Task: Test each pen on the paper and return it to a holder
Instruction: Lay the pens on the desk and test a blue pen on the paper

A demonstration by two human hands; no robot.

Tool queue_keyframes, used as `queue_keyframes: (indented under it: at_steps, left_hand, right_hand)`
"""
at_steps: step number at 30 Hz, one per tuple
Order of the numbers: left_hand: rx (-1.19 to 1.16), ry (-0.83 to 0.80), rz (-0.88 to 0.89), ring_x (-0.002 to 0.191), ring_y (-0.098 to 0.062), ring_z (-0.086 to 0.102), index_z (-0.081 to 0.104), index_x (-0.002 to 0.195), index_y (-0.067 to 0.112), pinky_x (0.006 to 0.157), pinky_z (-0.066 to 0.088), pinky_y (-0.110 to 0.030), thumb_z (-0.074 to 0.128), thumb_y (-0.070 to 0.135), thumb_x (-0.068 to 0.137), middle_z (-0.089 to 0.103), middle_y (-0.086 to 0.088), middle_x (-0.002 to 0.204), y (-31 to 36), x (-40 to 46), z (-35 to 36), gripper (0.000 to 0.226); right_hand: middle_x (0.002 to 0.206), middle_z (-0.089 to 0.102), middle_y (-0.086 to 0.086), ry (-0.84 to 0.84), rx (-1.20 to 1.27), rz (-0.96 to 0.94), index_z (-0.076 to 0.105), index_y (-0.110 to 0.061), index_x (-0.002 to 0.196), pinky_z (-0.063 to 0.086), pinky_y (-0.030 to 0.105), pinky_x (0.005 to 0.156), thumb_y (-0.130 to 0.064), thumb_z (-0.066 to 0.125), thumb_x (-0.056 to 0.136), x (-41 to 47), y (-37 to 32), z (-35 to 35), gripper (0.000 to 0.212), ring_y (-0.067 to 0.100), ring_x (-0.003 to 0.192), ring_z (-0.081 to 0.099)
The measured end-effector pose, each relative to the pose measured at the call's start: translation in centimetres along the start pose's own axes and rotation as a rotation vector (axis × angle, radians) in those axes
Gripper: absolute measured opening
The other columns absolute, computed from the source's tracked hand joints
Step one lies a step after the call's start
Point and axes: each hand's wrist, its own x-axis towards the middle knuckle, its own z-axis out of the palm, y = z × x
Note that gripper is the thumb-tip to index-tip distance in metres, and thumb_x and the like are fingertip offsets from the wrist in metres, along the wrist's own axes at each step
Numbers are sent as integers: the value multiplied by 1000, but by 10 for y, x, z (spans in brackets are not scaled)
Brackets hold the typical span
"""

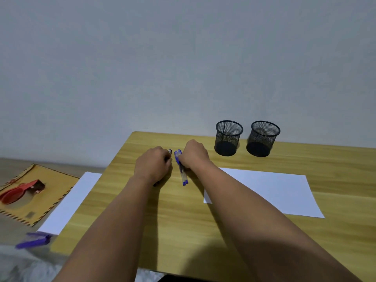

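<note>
Reaching forward over the wooden table (183, 220), both bare arms stretched toward a small cluster of pens near the far middle of the top. The left hand (153, 166) lay knuckles-up with its fingers curled down over at least one dark pen (156, 183), whose end poked out below the wrist; how firmly it grasped could not be told. The right hand (194, 154) sat just beside it, fingers curled round the upper ends of two blue pens (181, 169) that lay side by side on the wood, their lower tips pointing back toward the person. To the right of the hands, a white sheet of paper (270, 192) lay flat, partly under the right forearm. Behind it, near the wall, stood two black mesh holders (228, 138) (263, 139), upright and apart from each other. Off the table's left edge lay another white sheet (69, 202), a brown envelope (50, 200) bearing a red object (19, 191), and a blurred purple item (33, 240).
</note>
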Motion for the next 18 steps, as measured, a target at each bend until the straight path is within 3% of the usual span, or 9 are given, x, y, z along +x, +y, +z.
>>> queue_keyframes:
  at_steps: [4,6,8,11,13,15,18]
  left_hand:
    - [-7,10,9,97,-20,61,73,104,24,66,44,-31,58,33,96,65,4,105,-1,-2,1,20]
    - [-17,4,3,96,-19,61,73,105,24,67,46,-32,58,33,97,65,4,104,-2,-3,0,19]
    - [-40,-1,-4,97,-20,61,73,107,23,70,51,-35,58,32,97,65,4,105,-1,-3,-3,20]
    - [-97,19,-16,103,-22,62,71,118,24,77,54,-38,56,31,98,66,3,113,3,-6,-14,26]
    - [-162,37,-34,111,-21,63,65,130,24,86,54,-39,55,32,99,65,2,126,7,-8,-26,34]
    - [-244,45,-46,112,-19,64,60,137,23,91,52,-37,58,31,98,64,2,132,14,-11,-39,40]
    - [-401,-6,-51,104,-15,67,64,133,23,91,51,-33,64,34,97,69,5,121,27,-17,-59,37]
  right_hand:
    - [79,45,1,5,-72,-38,39,-19,76,38,32,54,-10,68,92,-1,-1,0,34,31,85,56]
    - [84,50,2,9,-101,-55,38,-19,75,44,36,64,-10,70,91,-3,0,0,37,31,87,57]
    - [91,56,5,6,-83,-62,40,-19,75,44,35,65,-15,77,90,-4,3,-4,40,31,87,57]
    - [85,63,6,4,-32,-72,55,-14,73,41,31,56,-28,81,87,-11,6,-22,33,33,84,62]
    - [87,76,10,-14,23,-103,73,-8,81,56,34,67,-29,79,88,-16,9,-36,22,34,87,70]
    - [87,80,9,-85,126,-149,79,-8,90,62,34,76,-24,78,92,-24,16,-52,16,27,82,75]
    - [82,73,4,-231,251,-221,80,-11,99,52,22,56,-14,76,97,-41,26,-78,6,15,61,66]
